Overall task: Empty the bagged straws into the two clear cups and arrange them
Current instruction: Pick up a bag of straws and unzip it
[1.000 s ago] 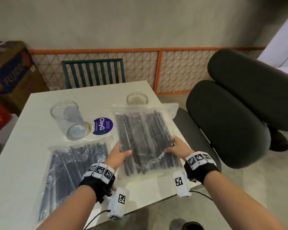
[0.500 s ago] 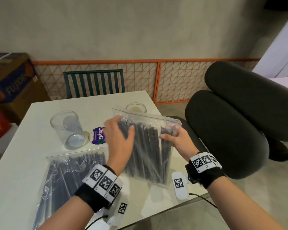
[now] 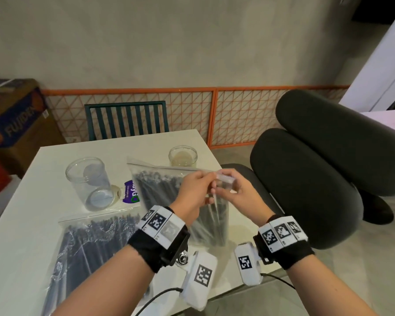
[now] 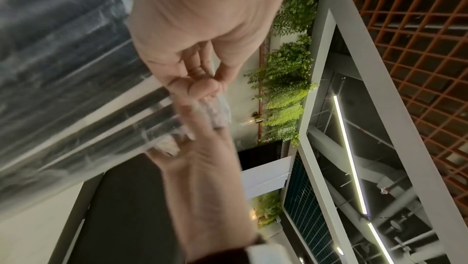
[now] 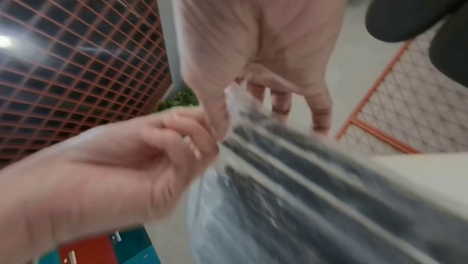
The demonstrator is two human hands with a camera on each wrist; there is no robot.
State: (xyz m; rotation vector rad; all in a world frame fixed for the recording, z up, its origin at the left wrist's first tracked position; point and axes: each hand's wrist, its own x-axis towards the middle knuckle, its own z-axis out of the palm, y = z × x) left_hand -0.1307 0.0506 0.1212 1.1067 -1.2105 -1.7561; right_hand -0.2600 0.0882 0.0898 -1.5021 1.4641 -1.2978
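Observation:
A clear zip bag of black straws [image 3: 162, 190] stands upright on the white table [image 3: 32, 224], its zip edge on top. My left hand [image 3: 211, 179] and right hand [image 3: 226, 184] both pinch the bag's top right corner, close together. The wrist views show the same pinch: left hand [image 4: 210, 86] and right hand [image 5: 228, 108] on the crumpled plastic of the bag [image 5: 316, 178]. A second bag of straws [image 3: 94, 245] lies flat at the near left. One clear cup [image 3: 87, 181] stands left of the bag, the other clear cup [image 3: 183, 156] behind it.
A purple sticker [image 3: 130, 195] lies by the left cup. A green slatted chair [image 3: 128, 119] stands behind the table, and dark padded cushions [image 3: 306, 190] are close on the right. An orange mesh fence [image 3: 237, 115] lines the wall. Cardboard boxes [image 3: 14, 119] sit at far left.
The right-hand bag went from lying flat to standing upright. Both hands moved from its lower sides up to its top right corner and now pinch it.

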